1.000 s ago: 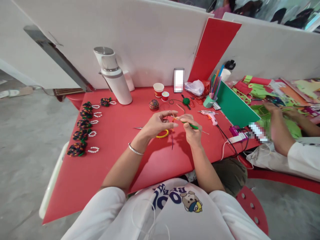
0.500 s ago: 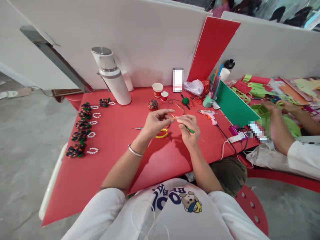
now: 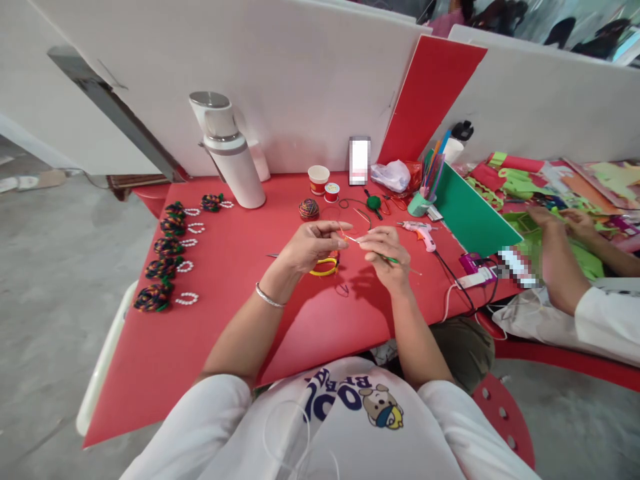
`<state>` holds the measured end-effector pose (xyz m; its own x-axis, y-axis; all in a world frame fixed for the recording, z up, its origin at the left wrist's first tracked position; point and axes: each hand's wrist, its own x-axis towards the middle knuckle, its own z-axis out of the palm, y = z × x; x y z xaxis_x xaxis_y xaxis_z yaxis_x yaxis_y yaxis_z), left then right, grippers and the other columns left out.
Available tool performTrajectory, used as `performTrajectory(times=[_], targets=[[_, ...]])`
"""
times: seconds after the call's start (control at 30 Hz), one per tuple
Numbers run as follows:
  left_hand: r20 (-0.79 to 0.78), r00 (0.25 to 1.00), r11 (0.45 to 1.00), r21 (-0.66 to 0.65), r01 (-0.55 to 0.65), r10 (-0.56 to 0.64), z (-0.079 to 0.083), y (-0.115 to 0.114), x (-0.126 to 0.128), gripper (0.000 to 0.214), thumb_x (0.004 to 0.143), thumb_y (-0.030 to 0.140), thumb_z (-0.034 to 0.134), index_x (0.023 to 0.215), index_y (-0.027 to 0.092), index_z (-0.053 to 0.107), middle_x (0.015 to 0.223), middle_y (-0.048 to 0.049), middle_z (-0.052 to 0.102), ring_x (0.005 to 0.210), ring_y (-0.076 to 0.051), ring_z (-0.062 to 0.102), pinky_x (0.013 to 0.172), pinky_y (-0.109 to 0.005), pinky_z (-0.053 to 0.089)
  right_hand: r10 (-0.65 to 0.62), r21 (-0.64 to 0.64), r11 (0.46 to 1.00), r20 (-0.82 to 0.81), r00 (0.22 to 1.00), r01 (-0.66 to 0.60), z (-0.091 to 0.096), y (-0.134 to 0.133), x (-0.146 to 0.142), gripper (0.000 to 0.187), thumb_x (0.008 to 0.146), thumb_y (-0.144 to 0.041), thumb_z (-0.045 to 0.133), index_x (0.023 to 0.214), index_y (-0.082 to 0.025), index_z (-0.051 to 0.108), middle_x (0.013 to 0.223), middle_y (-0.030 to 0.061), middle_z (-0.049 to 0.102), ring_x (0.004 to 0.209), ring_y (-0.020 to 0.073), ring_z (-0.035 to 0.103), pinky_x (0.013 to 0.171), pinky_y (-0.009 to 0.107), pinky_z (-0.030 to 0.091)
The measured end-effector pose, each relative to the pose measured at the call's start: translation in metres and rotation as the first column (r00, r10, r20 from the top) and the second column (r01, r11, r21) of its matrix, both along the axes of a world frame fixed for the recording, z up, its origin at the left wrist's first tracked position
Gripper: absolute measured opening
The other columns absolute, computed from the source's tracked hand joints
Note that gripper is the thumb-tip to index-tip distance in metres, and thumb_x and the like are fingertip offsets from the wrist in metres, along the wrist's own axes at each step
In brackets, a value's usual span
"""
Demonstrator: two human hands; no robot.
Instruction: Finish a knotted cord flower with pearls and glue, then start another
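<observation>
My right hand [image 3: 386,257] is closed around a crochet hook [image 3: 389,259] with a green grip, its thin metal tip pointing left. Pinched in my left hand [image 3: 316,245] is a thin strand of multicoloured yarn [image 3: 344,233], and the hook's tip meets the yarn at my left fingertips. Beyond my left hand sits a ball of multicoloured yarn [image 3: 309,209]. Yellow-handled scissors [image 3: 325,268] lie on the red table under my left hand, partly hidden by it. A loose yarn end hangs below the fingers.
Several dark yarn bundles [image 3: 154,297] with white bead loops [image 3: 187,299] line the left side. A white thermos [image 3: 235,167], paper cup [image 3: 319,180], phone [image 3: 359,161] and pen cup [image 3: 419,203] stand behind. A pink glue gun [image 3: 421,235] and green board [image 3: 473,207] lie right; another person works there.
My right hand has moved slightly right, away from my left, drawing the hook back so more of its metal shaft shows between the hands. My left hand stays nearly in place.
</observation>
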<state>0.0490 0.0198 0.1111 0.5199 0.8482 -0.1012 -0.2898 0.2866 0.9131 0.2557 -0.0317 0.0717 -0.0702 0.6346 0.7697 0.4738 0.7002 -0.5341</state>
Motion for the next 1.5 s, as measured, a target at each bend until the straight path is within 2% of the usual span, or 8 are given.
performTrajectory(times=[0.17,0.33,0.57,0.7,0.93,1.17,1.33,1.5], targets=[[-0.08,0.996,0.998,0.055,0.03,-0.026,0.0,0.001,-0.002,0.041,0.056,0.018,0.091,0.095,0.012,0.082,0.06,-0.0016,0.065,0.041,-0.004,0.04,0.041,-0.021,0.021,0.101,-0.124,0.987,-0.032,0.994,-0.104,0.013,0.001,0.023,0.028,0.096,-0.056,0.064,0.094,-0.033,0.08,0.093,0.0,0.082,0.095,0.0232,0.071,0.094,0.05,0.056],[-0.084,0.996,0.997,0.076,0.026,-0.019,-0.006,-0.004,0.004,0.043,0.059,0.02,0.089,0.1,0.011,0.081,0.062,-0.0018,0.066,0.041,-0.004,0.041,0.042,-0.021,0.022,0.082,-0.163,0.98,-0.21,0.974,-0.117,0.001,0.002,0.008,0.039,0.098,-0.061,0.058,0.088,-0.029,0.078,0.082,0.0016,0.079,0.09,0.024,0.072,0.089,0.049,0.059],[-0.028,0.966,0.949,0.192,-0.249,0.259,-0.013,-0.015,0.029,0.055,0.059,0.019,0.086,0.113,0.009,0.076,0.062,0.0027,0.065,0.056,-0.008,0.055,0.056,-0.021,0.042,-0.294,0.029,0.954,-0.089,0.951,0.298,-0.015,-0.009,-0.039,0.021,0.1,-0.044,0.064,0.103,-0.031,0.079,0.102,0.0036,0.08,0.1,0.0221,0.068,0.094,0.044,0.055],[0.005,0.974,0.966,0.13,-0.225,0.227,-0.013,-0.015,0.03,0.054,0.06,0.023,0.087,0.11,0.009,0.075,0.06,0.0033,0.063,0.053,-0.008,0.054,0.053,-0.021,0.04,-0.407,0.111,0.906,-0.032,0.913,0.408,-0.018,-0.009,-0.041,0.022,0.099,-0.048,0.063,0.104,-0.035,0.08,0.107,0.0037,0.079,0.103,0.0238,0.064,0.094,0.045,0.053],[-0.039,0.998,0.995,0.09,-0.041,0.045,-0.007,-0.006,0.011,0.052,0.057,0.018,0.088,0.107,0.009,0.079,0.059,0.0016,0.064,0.045,-0.004,0.042,0.045,-0.019,0.028,-0.03,0.034,0.999,-0.015,0.999,0.031,0.0,0.002,-0.01,0.024,0.098,-0.053,0.063,0.104,-0.036,0.079,0.102,-0.0009,0.081,0.101,0.0227,0.067,0.096,0.047,0.055],[-0.074,0.997,0.995,0.102,-0.015,0.022,-0.002,-0.003,0.001,0.047,0.057,0.016,0.089,0.103,0.009,0.08,0.062,-0.0019,0.068,0.053,-0.01,0.058,0.049,-0.02,0.037,0.151,-0.164,0.974,-0.055,0.987,-0.158,0.024,0.005,0.028,0.016,0.094,-0.047,0.071,0.093,-0.036,0.081,0.092,-0.0015,0.082,0.097,0.0236,0.07,0.097,0.049,0.055],[-0.073,0.997,0.994,0.107,0.017,-0.009,-0.005,-0.005,0.005,0.047,0.06,0.018,0.087,0.105,0.01,0.08,0.063,-0.0016,0.068,0.048,-0.008,0.054,0.045,-0.02,0.032,0.25,-0.134,0.942,-0.333,0.909,-0.308,0.006,0.009,0.006,0.022,0.097,-0.052,0.066,0.09,-0.036,0.08,0.083,-0.0024,0.08,0.091,0.0222,0.072,0.093,0.046,0.057],[-0.045,0.988,0.973,0.187,-0.134,0.145,-0.012,-0.01,0.02,0.061,0.061,0.014,0.083,0.121,0.008,0.073,0.064,0.0011,0.068,0.056,-0.009,0.059,0.055,-0.02,0.044,-0.089,-0.116,0.992,-0.312,0.946,0.055,-0.012,0.0,-0.033,0.021,0.1,-0.045,0.063,0.102,-0.032,0.079,0.1,0.0018,0.08,0.1,0.0219,0.071,0.094,0.043,0.057]])
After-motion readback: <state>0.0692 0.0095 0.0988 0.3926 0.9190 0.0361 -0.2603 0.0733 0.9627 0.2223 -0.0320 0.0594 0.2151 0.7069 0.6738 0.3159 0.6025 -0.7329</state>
